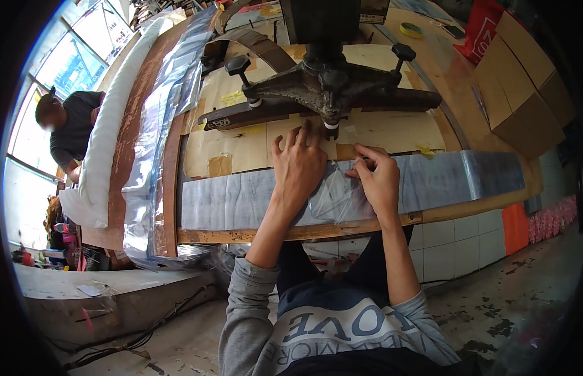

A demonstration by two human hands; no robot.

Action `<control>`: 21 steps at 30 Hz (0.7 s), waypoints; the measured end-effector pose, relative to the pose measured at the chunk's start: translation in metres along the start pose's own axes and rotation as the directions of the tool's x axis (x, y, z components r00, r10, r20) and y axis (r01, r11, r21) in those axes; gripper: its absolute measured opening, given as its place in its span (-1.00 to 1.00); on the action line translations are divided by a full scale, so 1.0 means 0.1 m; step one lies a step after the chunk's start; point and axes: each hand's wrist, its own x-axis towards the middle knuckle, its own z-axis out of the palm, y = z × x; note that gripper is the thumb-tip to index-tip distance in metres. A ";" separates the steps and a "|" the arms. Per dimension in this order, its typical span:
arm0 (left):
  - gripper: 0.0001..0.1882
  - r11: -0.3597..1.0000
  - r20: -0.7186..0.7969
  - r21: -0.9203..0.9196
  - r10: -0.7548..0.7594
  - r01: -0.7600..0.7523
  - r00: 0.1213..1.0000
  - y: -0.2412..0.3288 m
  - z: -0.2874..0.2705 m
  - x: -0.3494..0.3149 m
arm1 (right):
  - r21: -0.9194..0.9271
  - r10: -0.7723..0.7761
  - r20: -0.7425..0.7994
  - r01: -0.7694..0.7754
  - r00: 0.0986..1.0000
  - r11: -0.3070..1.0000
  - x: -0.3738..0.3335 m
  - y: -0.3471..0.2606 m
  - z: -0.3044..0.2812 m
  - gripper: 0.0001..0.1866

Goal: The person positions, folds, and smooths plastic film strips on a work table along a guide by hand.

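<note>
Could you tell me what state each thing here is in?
Left hand: palm down, fingers extended.
Right hand: fingers curled near the thumb; grip unclear.
Clear plastic: wrinkled, lying under the hands.
Grey sheet: spread along the table's near edge.
Tape roll: lying on its flat side.
White material: rolled up.
Grey sleeves: pushed up.

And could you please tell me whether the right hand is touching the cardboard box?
Apart: the head view shows bare tabletop between the right hand and the cardboard box.
</note>
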 end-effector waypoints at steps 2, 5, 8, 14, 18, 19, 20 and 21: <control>-0.55 0.999 -0.001 -0.036 -0.003 0.003 1.000 -0.01 0.02 -0.01 | 0.002 0.003 -0.001 -0.003 1.000 1.000 0.01 0.03 0.00 -0.75; -0.59 0.998 0.006 -0.064 -0.024 0.024 1.000 0.01 0.00 -0.03 | 0.006 0.025 0.002 -0.025 1.000 1.000 0.01 0.04 0.00 -0.74; -0.55 0.997 -0.001 -0.072 -0.023 0.023 1.000 -0.01 0.00 -0.04 | 0.006 0.032 0.001 -0.032 0.999 0.999 0.01 0.02 0.00 -0.74; -0.53 0.998 0.020 -0.051 -0.027 0.028 0.999 0.00 0.00 -0.03 | -0.016 -0.001 -0.023 0.000 1.000 1.000 -0.01 -0.02 0.01 -0.75; -0.54 0.998 0.031 -0.052 -0.030 0.032 0.999 0.01 -0.02 -0.03 | 0.009 0.008 -0.023 -0.008 1.000 1.000 -0.02 0.01 0.02 -0.75; -0.54 0.998 0.037 -0.054 -0.031 0.033 0.999 0.01 -0.02 -0.04 | 0.007 0.010 -0.026 -0.010 1.000 1.000 -0.03 0.01 0.01 -0.75; -0.55 0.998 0.041 -0.053 -0.032 0.034 0.999 0.00 -0.03 -0.04 | 0.000 0.022 -0.017 -0.022 1.000 1.000 -0.02 0.00 0.01 -0.75; -0.55 0.998 0.042 -0.054 -0.031 0.033 0.999 0.00 -0.02 -0.04 | -0.006 0.035 -0.008 -0.035 0.999 0.999 -0.02 0.00 0.00 -0.75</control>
